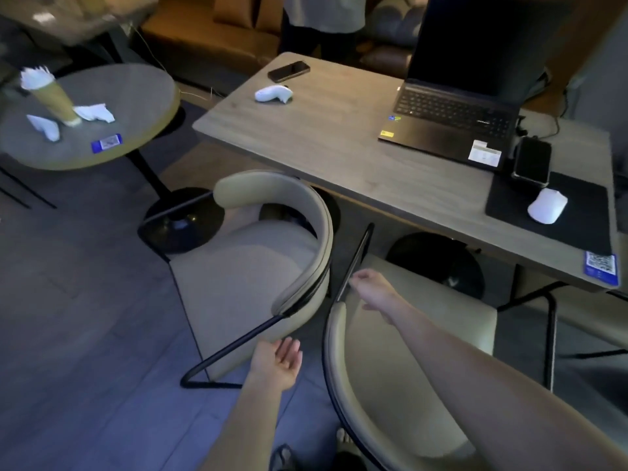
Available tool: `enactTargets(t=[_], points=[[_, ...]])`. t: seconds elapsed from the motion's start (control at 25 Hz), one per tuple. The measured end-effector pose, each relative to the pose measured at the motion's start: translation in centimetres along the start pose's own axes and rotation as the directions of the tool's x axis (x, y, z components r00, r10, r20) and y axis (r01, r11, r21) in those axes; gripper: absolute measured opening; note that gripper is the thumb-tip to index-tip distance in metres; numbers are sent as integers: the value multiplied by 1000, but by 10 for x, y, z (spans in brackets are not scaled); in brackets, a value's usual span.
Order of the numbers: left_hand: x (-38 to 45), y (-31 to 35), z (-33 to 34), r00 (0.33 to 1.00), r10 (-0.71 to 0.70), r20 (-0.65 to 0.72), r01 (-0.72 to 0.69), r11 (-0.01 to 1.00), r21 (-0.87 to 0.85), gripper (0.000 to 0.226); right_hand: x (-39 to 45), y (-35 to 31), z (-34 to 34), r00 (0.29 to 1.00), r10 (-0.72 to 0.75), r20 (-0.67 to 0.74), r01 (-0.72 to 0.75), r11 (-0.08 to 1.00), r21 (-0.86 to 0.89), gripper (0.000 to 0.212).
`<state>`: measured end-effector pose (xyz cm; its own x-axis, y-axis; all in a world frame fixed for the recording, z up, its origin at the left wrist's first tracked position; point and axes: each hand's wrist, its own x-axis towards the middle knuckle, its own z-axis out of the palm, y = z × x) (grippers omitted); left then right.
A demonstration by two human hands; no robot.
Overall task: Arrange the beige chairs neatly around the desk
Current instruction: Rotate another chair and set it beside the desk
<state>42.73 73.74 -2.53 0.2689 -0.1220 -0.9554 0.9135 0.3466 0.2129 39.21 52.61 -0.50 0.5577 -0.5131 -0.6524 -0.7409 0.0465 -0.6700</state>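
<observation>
Two beige chairs with black metal frames stand at the near side of the wooden desk (339, 158). The left chair (251, 266) is turned askew, its curved backrest toward the desk's corner. The right chair (418, 321) faces the desk, its seat partly under the desk edge and its curved backrest nearest me. My left hand (280, 363) hovers open, palm up, just below the left chair's backrest end and black frame bar. My right hand (372, 288) reaches over the right chair, fingers loosely curled at its black frame bar; I cannot tell whether it grips it.
On the desk lie an open laptop (455, 120), two phones, a white controller (273, 94) and a white mouse (547, 205) on a black mat. A round side table (136, 107) with a black pedestal base stands left. A person stands beyond the desk.
</observation>
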Motion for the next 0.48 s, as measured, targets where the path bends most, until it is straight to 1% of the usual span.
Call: enactTargets(t=[0.12, 0.2, 0.28, 0.32, 0.4, 0.48], points=[[33, 20, 21, 995, -48, -83, 43, 998, -55, 52, 34, -22, 17, 999, 45, 25, -45, 999, 23, 36], [58, 36, 34, 993, -79, -88, 73, 995, -62, 69, 57, -36, 29, 998, 61, 24, -63, 995, 71, 48], [79, 48, 44, 987, -142, -73, 136, 987, -84, 86, 79, -49, 40, 996, 89, 4, -89, 987, 130, 68], [88, 53, 49, 984, -168, -62, 162, 983, -90, 90, 91, -56, 47, 993, 114, -2, -113, 982, 154, 79], [102, 62, 63, 972, -231, -38, 224, 964, -142, 87, 112, -67, 63, 978, 209, -2, -202, 951, 235, 96], [111, 65, 73, 960, -276, -39, 264, 946, -189, 72, 126, -75, 74, 944, 328, 31, -319, 889, 328, 100]])
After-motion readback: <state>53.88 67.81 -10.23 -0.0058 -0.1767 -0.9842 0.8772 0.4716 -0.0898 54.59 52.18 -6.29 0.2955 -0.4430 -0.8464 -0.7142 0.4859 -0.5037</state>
